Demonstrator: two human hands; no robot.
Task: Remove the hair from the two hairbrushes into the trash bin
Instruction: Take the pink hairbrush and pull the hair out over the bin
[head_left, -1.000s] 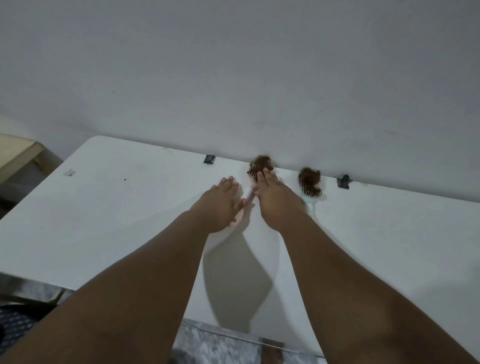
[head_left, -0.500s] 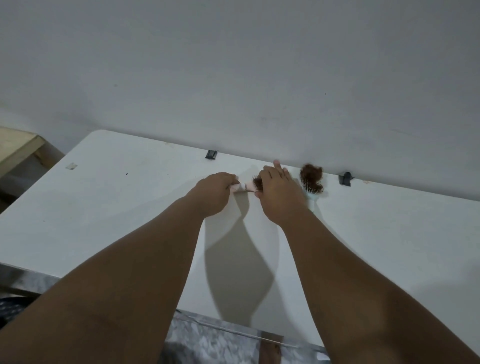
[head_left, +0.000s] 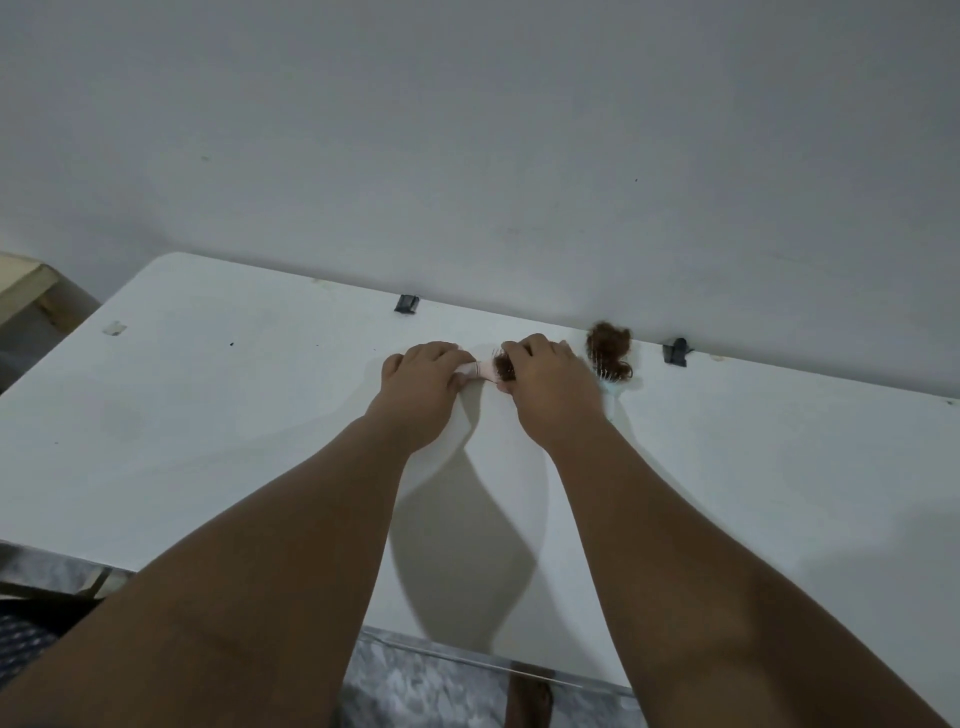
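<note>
While gripping pink hairbrush (head_left: 480, 370) by handle in left hand (head_left: 423, 387), pinched its brown hair (head_left: 503, 367) with right hand (head_left: 550, 387) (teal hairbrush (head_left: 609, 382) just beside).

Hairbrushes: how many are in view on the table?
2. The left hand and right hand hold the pink plastic hairbrush; the pale blue plastic hairbrush lies beside the right hand.

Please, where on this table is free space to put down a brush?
Free: the wide left part of the table, between the tape scrap and the left hand; also the right part, past the right black clip. Crowded: the far edge, around the right hand, pink brush and teal brush.
</note>
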